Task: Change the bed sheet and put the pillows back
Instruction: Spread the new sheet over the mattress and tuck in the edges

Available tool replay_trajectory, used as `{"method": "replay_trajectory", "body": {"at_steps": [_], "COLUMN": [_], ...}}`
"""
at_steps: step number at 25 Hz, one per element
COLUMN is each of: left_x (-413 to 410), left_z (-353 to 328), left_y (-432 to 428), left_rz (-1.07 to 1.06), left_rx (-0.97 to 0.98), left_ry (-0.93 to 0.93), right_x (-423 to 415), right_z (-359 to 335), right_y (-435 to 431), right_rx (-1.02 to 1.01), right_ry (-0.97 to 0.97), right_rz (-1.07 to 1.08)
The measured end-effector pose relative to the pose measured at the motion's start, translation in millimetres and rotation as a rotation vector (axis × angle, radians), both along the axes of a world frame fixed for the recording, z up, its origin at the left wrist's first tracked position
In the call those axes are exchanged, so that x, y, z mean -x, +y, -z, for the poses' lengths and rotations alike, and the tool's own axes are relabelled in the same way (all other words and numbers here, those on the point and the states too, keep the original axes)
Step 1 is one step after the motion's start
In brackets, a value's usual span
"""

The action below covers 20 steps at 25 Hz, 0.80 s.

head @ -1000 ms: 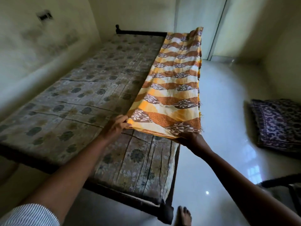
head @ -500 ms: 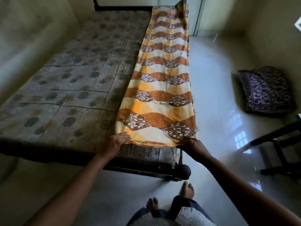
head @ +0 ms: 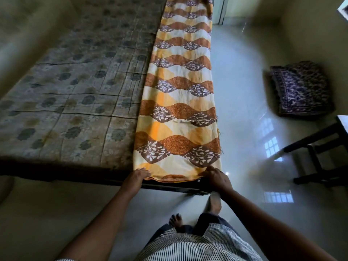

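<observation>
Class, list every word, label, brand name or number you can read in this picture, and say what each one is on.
No words, labels, brands or numbers can be read anywhere.
The sheet shows only leaves and waves.
The mattress shows only flowers.
The cushion on the floor shows only a blurred pattern.

I am counting one long orange, brown and white leaf-print bed sheet [head: 180, 102] at centre, one faded grey floral mattress [head: 75, 95] at left, one purple patterned cushion [head: 301, 89] and one dark wooden table [head: 314, 159] at right, two hands, left hand [head: 137, 178] and right hand [head: 216, 178], and two bare feet [head: 176, 221] at bottom.
</observation>
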State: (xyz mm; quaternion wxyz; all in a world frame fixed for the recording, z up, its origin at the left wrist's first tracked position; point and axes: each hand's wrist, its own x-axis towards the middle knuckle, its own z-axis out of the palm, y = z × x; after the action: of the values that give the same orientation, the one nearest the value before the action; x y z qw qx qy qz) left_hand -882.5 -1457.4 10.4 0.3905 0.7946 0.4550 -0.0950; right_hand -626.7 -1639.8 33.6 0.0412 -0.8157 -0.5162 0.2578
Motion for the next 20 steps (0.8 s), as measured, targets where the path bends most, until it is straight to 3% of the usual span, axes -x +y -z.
{"method": "replay_trajectory", "body": {"at_steps": [3,9,11,13,15,18,20], "left_x": [-7.9,-110.8,-144.7,-160.9,-160.8,-148.3,-140.9], "left_z": [5.9,-28.6,-37.9,-43.7,-39.6,-33.1,-31.1], "left_y": [-12.2,-74.5,-85.7,-86.8,-83.4,-87.3,-98.2], "left_rz": [0.199,0.427,0.334,0.225,0.225,0.256,0.306], "left_rx": [-0.169,-0.188,-0.255,-0.290,-0.347,-0.334,-0.337], "left_ry": [0.074,-0.132,-0.219,-0.213,-0.215,-0.281,-0.315], "right_x": [0.0,4.1,1.7,-3.2,-4.2,-9.6,-13.6], "right_z": [-3.6,-7.6,-15.6,-26.3,-34.9,-47.5,-48.3], "right_y": [-3.2,-8.7,-5.2,-4.0,-6.9,-2.1,4.6], "right_rx": [-0.012,-0.330,-0.423,-0.449,-0.445,-0.264,-0.124], "right_ry": [-0.107,-0.120,-0.024,0.131,0.296,0.836,1.054], "right_rz": [-0.072,-0.043,0.022,0.192,0.529,1.105,1.206]}}
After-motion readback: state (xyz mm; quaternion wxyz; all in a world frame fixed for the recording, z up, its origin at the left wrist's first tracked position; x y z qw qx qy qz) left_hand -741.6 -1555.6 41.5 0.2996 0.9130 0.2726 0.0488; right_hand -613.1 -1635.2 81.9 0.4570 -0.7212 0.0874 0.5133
